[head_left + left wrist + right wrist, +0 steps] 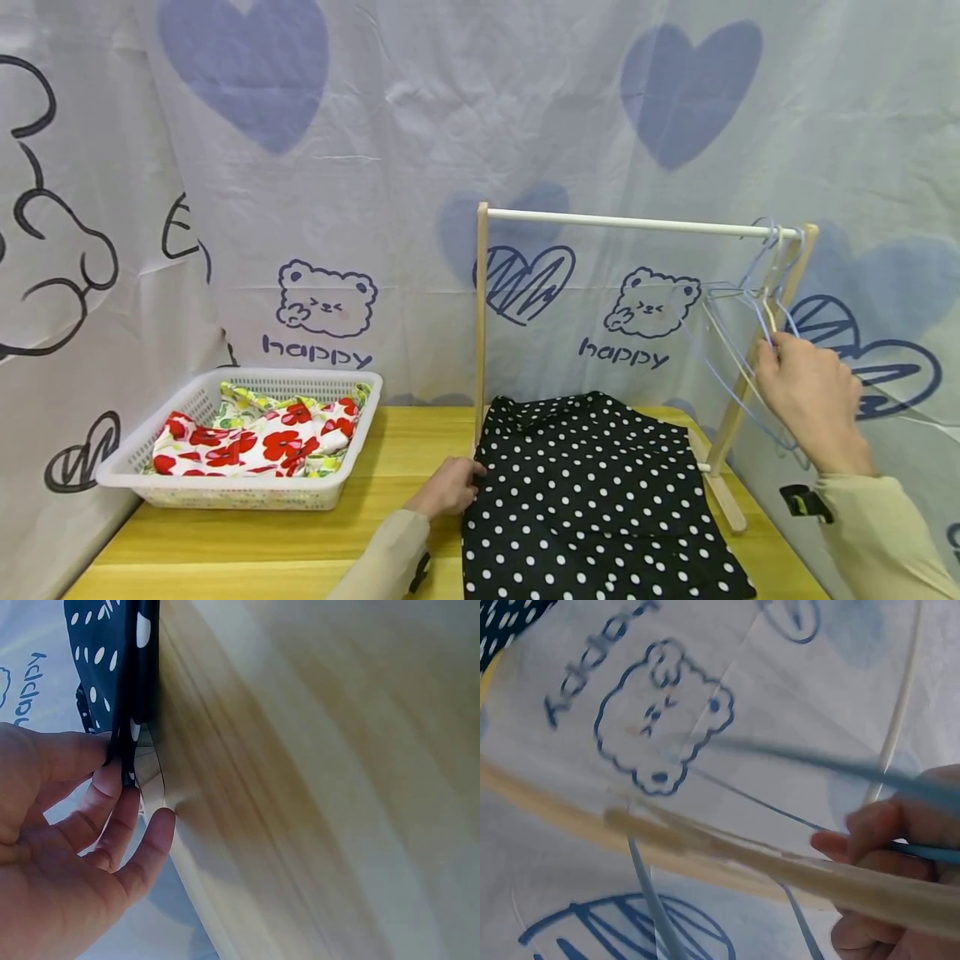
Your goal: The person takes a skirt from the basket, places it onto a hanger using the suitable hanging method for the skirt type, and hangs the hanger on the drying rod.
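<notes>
A black polka-dot garment (592, 492) lies spread flat on the table, its exact kind unclear. At its left edge is my left hand (448, 487); in the left wrist view the thumb and index finger pinch the dark cloth (94, 656). My right hand (813, 396) is raised at the right end of the rack, among several thin hangers. In the right wrist view its fingers curl round a blue hanger (817, 761), while a cream hanger (780, 870) crosses in front and hides part of the hand. The hangers' hooks sit on the white rail (637, 222).
The rack's wooden posts (481, 333) stand behind the garment, with a foot (726, 504) at the right. A white plastic basket (247, 498) at the left holds folded floral cloth (277, 446). Printed curtain (465, 125) hangs behind the yellow wooden table (247, 546).
</notes>
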A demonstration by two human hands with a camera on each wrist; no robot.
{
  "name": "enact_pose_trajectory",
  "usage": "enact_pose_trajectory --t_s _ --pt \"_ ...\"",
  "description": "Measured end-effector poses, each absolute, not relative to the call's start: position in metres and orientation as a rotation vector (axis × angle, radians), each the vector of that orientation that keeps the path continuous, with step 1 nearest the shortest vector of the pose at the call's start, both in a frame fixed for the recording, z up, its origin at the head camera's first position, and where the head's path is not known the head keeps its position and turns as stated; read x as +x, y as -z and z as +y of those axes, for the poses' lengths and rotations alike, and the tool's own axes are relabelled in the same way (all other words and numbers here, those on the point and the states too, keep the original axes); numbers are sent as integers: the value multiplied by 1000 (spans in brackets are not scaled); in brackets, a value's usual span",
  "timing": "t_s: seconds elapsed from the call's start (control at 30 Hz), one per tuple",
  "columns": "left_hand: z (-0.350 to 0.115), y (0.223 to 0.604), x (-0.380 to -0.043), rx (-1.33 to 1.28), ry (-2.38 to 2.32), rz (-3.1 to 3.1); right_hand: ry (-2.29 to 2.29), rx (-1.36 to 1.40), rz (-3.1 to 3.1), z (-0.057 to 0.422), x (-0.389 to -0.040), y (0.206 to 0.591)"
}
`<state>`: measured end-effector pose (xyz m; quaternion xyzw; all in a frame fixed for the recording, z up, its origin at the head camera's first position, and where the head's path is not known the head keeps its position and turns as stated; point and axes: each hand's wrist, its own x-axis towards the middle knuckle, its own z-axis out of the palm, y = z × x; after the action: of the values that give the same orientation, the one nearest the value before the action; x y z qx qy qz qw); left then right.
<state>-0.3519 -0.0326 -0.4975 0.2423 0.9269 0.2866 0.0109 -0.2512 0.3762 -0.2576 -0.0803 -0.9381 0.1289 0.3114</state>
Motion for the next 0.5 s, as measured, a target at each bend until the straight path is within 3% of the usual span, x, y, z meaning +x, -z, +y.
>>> enact_pose_trajectory --t_s 0.5 --pt "-33 497 -351 775 -893 2917 -650 -71 -2313 345 -248 262"
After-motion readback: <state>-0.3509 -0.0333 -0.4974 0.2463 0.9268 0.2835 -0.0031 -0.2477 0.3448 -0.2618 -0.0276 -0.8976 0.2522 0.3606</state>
